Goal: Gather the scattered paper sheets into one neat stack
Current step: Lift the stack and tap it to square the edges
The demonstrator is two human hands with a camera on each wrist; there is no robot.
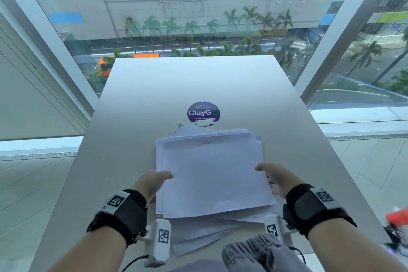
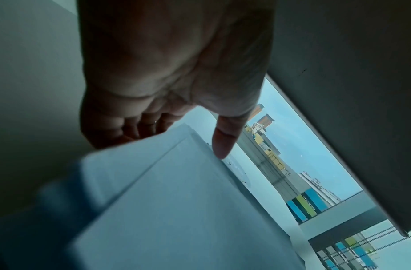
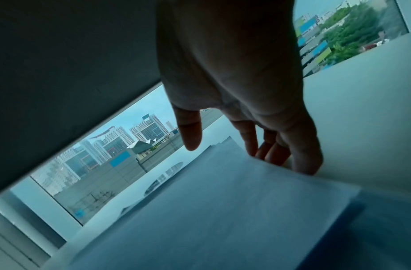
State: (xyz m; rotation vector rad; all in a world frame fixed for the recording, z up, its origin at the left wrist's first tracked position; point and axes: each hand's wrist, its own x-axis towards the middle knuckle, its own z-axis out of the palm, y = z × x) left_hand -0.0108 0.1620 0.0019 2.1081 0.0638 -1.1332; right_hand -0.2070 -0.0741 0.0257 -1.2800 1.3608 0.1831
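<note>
The left hand (image 1: pixel 154 181) is seen at the left edge of the bundle of paper sheets (image 1: pixel 212 174), its thumb laid on top and its fingers (image 2: pixel 130 127) tucked beneath, so the bundle is gripped. The bundle is held over the near middle of the table (image 1: pixel 136 99), above a few loose sheets (image 1: pixel 198 236) fanned out at the near edge. At the right edge the right hand (image 1: pixel 273 180) is clamped likewise, thumb above, fingers (image 3: pixel 281 151) under. The gathering step is judged nearly finished; squaring comes next, since the edges are staggered at the far and left sides. The next move calls for the remaining sheets to be taken in and the edges tapped flush. One bundle and two hands are counted; the sheets cannot be counted. One round ClayGo sticker (image 1: pixel 203 113) lies beyond.
</note>
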